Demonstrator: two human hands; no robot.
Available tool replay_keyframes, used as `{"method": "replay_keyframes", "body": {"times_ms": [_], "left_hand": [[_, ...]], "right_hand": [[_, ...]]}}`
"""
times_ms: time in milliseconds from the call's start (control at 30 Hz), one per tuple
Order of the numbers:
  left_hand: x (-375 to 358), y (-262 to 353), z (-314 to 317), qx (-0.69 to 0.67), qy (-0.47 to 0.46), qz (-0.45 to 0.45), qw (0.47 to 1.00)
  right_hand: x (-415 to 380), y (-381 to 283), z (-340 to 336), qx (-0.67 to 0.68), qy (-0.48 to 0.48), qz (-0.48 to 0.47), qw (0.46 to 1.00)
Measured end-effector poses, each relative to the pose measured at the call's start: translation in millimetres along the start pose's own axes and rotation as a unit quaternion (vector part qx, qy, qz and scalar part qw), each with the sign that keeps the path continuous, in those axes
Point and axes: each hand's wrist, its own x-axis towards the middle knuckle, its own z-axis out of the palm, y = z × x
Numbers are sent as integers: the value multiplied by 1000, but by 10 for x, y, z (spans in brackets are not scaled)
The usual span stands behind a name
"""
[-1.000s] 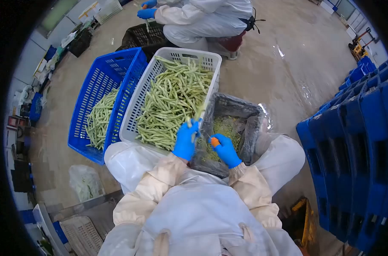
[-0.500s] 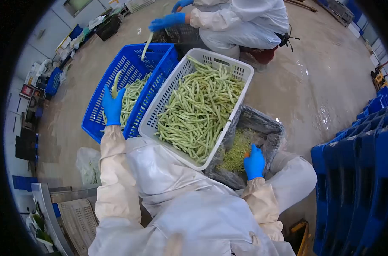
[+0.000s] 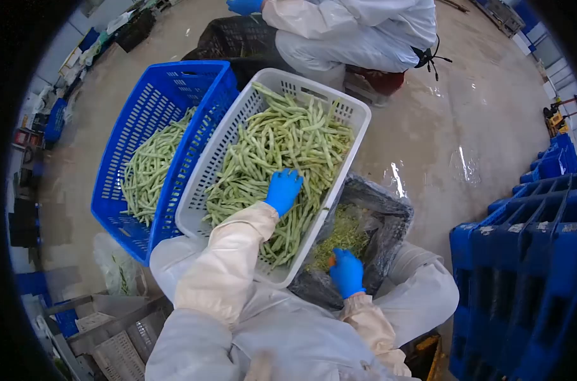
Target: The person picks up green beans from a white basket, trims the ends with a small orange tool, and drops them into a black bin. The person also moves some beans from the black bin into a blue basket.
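Observation:
My left hand (image 3: 284,192), in a blue glove, lies on the pile of green beans (image 3: 301,140) in the white basket (image 3: 359,130), its fingers apart among the beans. My right hand (image 3: 347,273), also gloved in blue, is closed on a small orange object (image 3: 331,260); most of it is hidden by the fingers. That hand is over a crate lined with dark plastic (image 3: 395,213), which holds green bean trimmings (image 3: 342,238). Left of the white basket stands a blue basket (image 3: 120,120) with more green beans (image 3: 150,168) inside.
A co-worker in white coveralls (image 3: 345,28) sits across from me beside a dark crate (image 3: 234,41). Blue pallets (image 3: 517,254) are stacked at the right. A clear plastic bag (image 3: 117,260) lies on the wet floor (image 3: 422,127) to the left.
My left hand has moved right from above the blue basket to the beans in the white one; the bean it held is gone from it. The co-worker's outstretched hand has drawn back.

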Motion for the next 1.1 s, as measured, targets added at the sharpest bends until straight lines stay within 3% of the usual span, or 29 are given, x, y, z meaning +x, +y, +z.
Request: {"method": "replay_keyframes", "body": {"times_ms": [33, 100, 133, 167, 233, 300, 433, 467, 500, 533, 567, 600, 633, 700, 767, 800, 933, 1100], "left_hand": [[91, 18, 61, -6, 0, 0, 1000], [284, 33, 164, 141, 100, 108, 979], [365, 14, 202, 161, 36, 112, 980], [407, -8, 221, 159, 36, 113, 980], [445, -84, 212, 171, -96, 156, 968], [422, -150, 171, 162, -67, 176, 969], [208, -127, -320, 68, -38, 100, 992], [134, -125, -367, -154, 85, -11, 984], [52, -118, -415, -363, 203, -122, 901], [-19, -51, -887, -634, 59, -254, 728], [-106, 14, -1076, -631, 58, -254, 731], [-202, 105, -1203, -807, 49, -248, 533], [-301, 207, -1256, -928, 38, -225, 296], [-458, 437, -1266, -937, 31, -212, 277], [-558, 654, -1255, -959, 22, -193, 208], [-598, 736, -1257, -960, 36, -192, 202], [-659, 902, -1343, -951, 69, -223, 203], [-670, 1001, -1387, -936, 86, -227, 255]], "right_hand": [[21, -34, -18, 14, -30, -6, 999], [50, -71, -21, 25, -61, -9, 998], [51, -88, -17, 56, -57, -19, 997], [49, -93, -13, 89, -51, -29, 994], [53, -96, -9, 90, -42, -39, 994], [48, -133, -65, 101, -11, -48, 994], [63, -139, -150, 167, 67, -41, 983], [72, -160, -202, 227, 97, -24, 969], [77, -195, -245, 286, 127, -7, 950], [73, -242, -274, 291, 127, -6, 948], [67, -282, -303, 355, 123, -10, 927], [40, -314, -331, 416, 119, -15, 901], [3, -354, -359, 417, 119, -14, 901], [-52, -453, -406, 482, 95, -45, 870], [-109, -484, -427, 455, 115, -89, 878], [-145, -484, -434, 428, 132, -132, 884], [-273, -416, -486, 348, 131, -165, 913], [-337, -392, -517, 254, 178, -206, 928]]}}
